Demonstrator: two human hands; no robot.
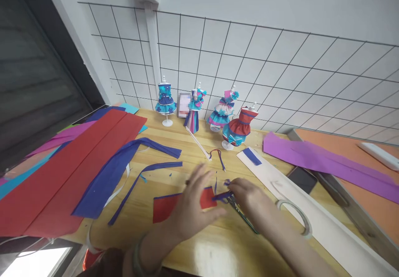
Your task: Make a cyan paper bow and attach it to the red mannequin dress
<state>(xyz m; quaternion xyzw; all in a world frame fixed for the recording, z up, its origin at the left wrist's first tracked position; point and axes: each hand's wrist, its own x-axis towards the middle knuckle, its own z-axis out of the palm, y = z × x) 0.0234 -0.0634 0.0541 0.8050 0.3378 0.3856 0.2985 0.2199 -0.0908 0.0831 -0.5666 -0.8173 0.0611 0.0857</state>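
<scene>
My left hand (193, 206) is open, fingers spread, over a red crepe paper piece (165, 210) with a blue strip along its top edge. My right hand (247, 192) is closed in a pinch, and a small blue paper scrap (227, 182) shows at its fingertips. Below that hand lies a pair of dark-handled scissors (245, 216), partly hidden by it. Between my hands, a narrow blue strip (222, 196) lies by the red piece's right end.
Small dress forms in paper dresses, one in red (243, 121), stand along the wall. Red sheets (68, 160) and blue strips (106, 173) lie left. To the right are white paper (330, 235), a tape roll (307, 223), a phone (301, 179) and purple paper (311, 154).
</scene>
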